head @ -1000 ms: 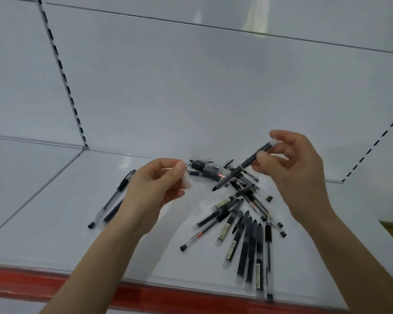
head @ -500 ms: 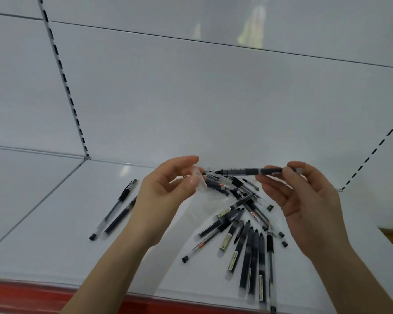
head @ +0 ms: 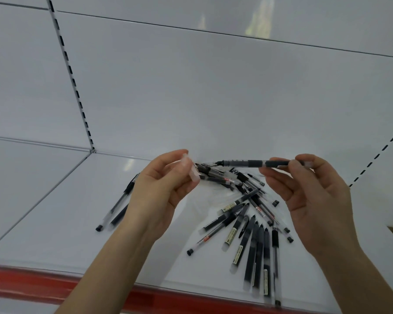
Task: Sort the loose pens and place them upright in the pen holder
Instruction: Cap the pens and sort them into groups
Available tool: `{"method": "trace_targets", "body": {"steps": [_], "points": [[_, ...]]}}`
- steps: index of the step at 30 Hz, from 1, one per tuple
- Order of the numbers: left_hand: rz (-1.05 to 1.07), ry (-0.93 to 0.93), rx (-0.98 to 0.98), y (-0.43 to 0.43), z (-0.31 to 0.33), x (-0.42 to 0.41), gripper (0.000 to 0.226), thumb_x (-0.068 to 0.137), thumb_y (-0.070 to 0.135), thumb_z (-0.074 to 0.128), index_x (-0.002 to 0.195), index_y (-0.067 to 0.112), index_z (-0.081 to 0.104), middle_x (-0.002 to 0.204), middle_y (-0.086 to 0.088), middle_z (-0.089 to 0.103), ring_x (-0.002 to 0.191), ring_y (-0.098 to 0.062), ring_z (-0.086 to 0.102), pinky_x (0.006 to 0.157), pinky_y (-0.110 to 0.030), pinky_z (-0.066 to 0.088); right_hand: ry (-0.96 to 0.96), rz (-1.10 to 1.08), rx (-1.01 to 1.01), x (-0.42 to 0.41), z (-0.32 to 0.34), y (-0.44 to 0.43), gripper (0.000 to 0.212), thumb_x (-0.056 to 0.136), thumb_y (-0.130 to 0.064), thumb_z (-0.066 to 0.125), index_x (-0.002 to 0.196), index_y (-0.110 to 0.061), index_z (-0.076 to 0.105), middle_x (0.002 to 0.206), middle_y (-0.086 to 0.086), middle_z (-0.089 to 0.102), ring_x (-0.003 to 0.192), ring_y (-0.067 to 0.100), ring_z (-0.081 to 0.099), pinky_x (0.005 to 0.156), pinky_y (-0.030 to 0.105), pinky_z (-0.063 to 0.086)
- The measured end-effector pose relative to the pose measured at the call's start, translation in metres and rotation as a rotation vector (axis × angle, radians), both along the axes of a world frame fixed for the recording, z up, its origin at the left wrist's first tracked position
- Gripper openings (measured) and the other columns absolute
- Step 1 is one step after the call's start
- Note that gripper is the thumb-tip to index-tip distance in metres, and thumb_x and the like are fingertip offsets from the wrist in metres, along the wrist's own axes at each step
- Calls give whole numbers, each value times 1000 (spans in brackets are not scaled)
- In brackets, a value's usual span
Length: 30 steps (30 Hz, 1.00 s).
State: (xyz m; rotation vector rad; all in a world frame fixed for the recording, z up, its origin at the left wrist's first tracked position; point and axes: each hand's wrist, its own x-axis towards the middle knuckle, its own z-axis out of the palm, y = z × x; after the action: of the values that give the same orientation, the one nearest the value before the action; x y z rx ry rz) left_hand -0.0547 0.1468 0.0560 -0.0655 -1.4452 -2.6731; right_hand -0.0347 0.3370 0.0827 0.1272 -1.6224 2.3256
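My right hand (head: 313, 196) pinches a black pen (head: 250, 163) by its rear end and holds it level above the shelf, its bare tip pointing left. My left hand (head: 161, 189) pinches a clear pen cap (head: 191, 169) between thumb and fingers, a short gap left of that tip. Below and between the hands, several loose black pens (head: 254, 236) lie fanned out on the white shelf (head: 55, 211). Two more pens (head: 118, 205) lie apart to the left, partly behind my left wrist. No pen holder is in view.
The shelf's red front edge (head: 32, 284) runs along the bottom. A white back panel (head: 213, 98) with slotted uprights stands behind the pile. Small loose black caps (head: 275, 203) lie among the pens on the right.
My right hand has swung the pen from slanting down-left to level and lowered a little. The left hand with the cap has risen slightly towards the pen tip.
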Motion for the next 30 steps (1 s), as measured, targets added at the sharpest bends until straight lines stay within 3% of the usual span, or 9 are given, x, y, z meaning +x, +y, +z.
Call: {"method": "trace_targets", "body": {"steps": [1, 4, 9, 11, 15, 22, 26, 30], "points": [[-10, -24, 57, 0, 1, -1, 19, 70, 17, 61, 88, 12, 60, 58, 2, 62, 59, -8, 63, 70, -23, 58, 0, 4, 4, 2, -1, -2, 3, 85, -9, 49, 83, -12, 49, 73, 6, 73, 74, 23, 72, 63, 20, 56], [-3, -35, 106, 1, -1, -3, 7, 80, 16, 56, 85, 11, 56, 58, 3, 65, 59, -7, 65, 66, -21, 57, 4, 0, 27, 6, -4, -7, 14, 71, -18, 53, 84, -13, 49, 74, 6, 73, 74, 22, 72, 64, 20, 56], [18, -27, 105, 3, -1, -2, 14, 71, 20, 59, 81, 10, 56, 62, 1, 69, 61, -9, 66, 65, -21, 57, 5, -15, 44, 5, -7, -11, 2, 84, -11, 49, 85, -13, 49, 75, 6, 73, 75, 23, 72, 65, 21, 57], [27, -29, 112, 4, -2, -2, 16, 67, 20, 60, 80, 11, 56, 62, 0, 70, 60, -9, 66, 64, -21, 57, 5, -20, 50, 4, -8, -12, 9, 88, -5, 46, 85, -13, 49, 75, 6, 73, 75, 23, 72, 65, 22, 57], [44, -33, 104, 7, -2, -1, 17, 64, 19, 63, 77, 11, 57, 63, -2, 70, 60, -11, 66, 63, -22, 57, 20, -7, 37, 4, -10, -13, 9, 76, -16, 53, 85, -14, 49, 75, 6, 73, 75, 23, 72, 65, 22, 56], [197, -5, -35, 6, -4, -5, 16, 68, 16, 68, 79, 10, 58, 78, -12, 63, 61, -10, 65, 63, -20, 55, -38, 57, 66, 1, -20, -9, 10, 70, -13, 59, 79, -11, 54, 75, 11, 73, 76, 25, 72, 65, 21, 56], [281, 43, -197, 4, -1, -9, 5, 78, 7, 67, 79, 11, 63, 62, 1, 64, 56, -9, 63, 62, -19, 54, -124, 223, 470, 2, -24, -5, 11, 77, -1, 63, 84, -10, 63, 74, 8, 74, 68, 18, 71, 62, 20, 56], [297, 130, -378, 10, 5, -12, 10, 81, 7, 64, 76, 15, 68, 56, 5, 66, 58, -8, 63, 64, -21, 56, -9, 211, 942, 5, -30, -12, 17, 88, -19, 56, 79, -32, 63, 64, -10, 64, 52, 2, 54, 52, 12, 42]]}}
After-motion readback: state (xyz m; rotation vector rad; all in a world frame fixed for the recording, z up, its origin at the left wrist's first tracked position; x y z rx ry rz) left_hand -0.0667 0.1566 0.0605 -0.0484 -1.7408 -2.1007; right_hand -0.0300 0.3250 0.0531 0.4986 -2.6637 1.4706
